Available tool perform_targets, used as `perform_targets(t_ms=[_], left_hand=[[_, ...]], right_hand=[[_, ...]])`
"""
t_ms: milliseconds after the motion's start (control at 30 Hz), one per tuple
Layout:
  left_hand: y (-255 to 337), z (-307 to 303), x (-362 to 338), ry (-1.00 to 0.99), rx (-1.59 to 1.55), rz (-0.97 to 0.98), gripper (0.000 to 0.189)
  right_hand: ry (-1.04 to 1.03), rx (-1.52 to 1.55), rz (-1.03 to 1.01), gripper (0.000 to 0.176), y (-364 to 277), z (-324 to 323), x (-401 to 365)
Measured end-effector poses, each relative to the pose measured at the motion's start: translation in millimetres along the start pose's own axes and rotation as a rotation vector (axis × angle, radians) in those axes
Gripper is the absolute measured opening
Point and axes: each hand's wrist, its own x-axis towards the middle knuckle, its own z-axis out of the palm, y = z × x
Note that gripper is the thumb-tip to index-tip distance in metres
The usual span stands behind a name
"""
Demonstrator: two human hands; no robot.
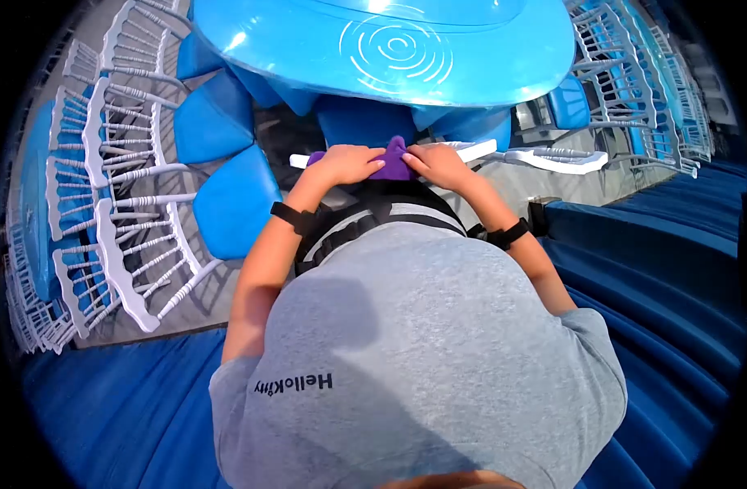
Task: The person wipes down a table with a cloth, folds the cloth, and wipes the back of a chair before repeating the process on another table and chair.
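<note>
A purple cloth (396, 165) lies over the top rail of a white chair back (476, 151) just in front of my body. My left hand (349, 163) is closed on the cloth, its thumb and fingers pressing it near the rail. Close beside it, my right hand (438, 165) grips the cloth too, with a small peak of fabric standing up between the two hands. The blue seat (365, 126) of this chair shows beyond the rail, partly under the table. The chair's lower part is hidden by my hands and body.
A glossy blue-covered table (300, 53) stands ahead. White chairs with blue seats (237, 200) crowd the left, and more white chairs (618, 81) line the right. Another white chair back (557, 160) is right of my hand. Dark blue draped fabric (642, 277) spreads behind me.
</note>
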Motion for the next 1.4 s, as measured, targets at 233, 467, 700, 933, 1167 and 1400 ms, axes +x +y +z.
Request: perform_targets(t_ms=[233,467,700,933,1167,1400], left_hand=[[-1.9,18.7,-25.7,0.522,0.17,0.288,0.043],[22.5,68.5,-26.8,0.852,0.397,0.043,0.059],[65.9,63.7,0.9,0.819,0.275,0.204,0.057],[95.0,70.8,26.0,0.744,0.464,0.035,0.056],[142.0,96.9,88.7,0.875,0.708,-0.106,0.046],[124.5,68.1,116.6,0.745,0.136,0.002,0.042]], right_hand=[[0.312,0.047,-0.147,0.032,-14.7,19.4,-5.2],[0.455,-0.182,0.041,0.07,-27.8,52.5,-52.8],[0.509,-0.307,0.094,0.072,-6.9,53.0,-70.8],[0.57,-0.403,0.133,0.072,23.6,48.1,-57.0],[0.505,-0.486,0.191,0.061,82.4,31.4,-75.6],[0.173,-0.321,-0.026,0.037,110.9,-21.1,-52.9]])
